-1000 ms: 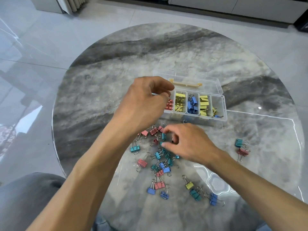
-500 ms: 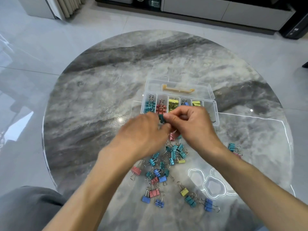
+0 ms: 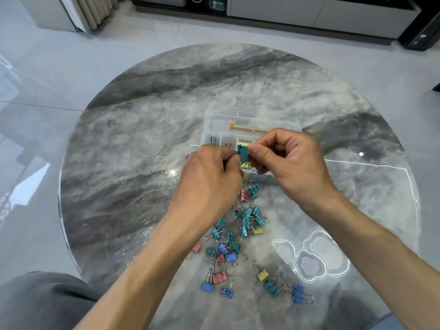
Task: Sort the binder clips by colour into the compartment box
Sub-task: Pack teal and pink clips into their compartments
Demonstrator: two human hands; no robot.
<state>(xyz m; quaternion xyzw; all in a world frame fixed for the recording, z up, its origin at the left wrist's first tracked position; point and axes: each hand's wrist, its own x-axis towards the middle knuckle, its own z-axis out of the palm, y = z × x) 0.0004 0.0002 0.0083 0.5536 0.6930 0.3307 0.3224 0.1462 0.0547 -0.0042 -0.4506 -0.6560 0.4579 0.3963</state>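
Both hands, left and right, pinch one teal clip over the box; some clips sorted, many loose clips remain on the table

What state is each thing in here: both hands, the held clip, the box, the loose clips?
left hand: pinching the teal clip
right hand: pinching the same clip
teal clip: held over the box
compartment box: lid open, partly filled
loose clips: unsorted on the table
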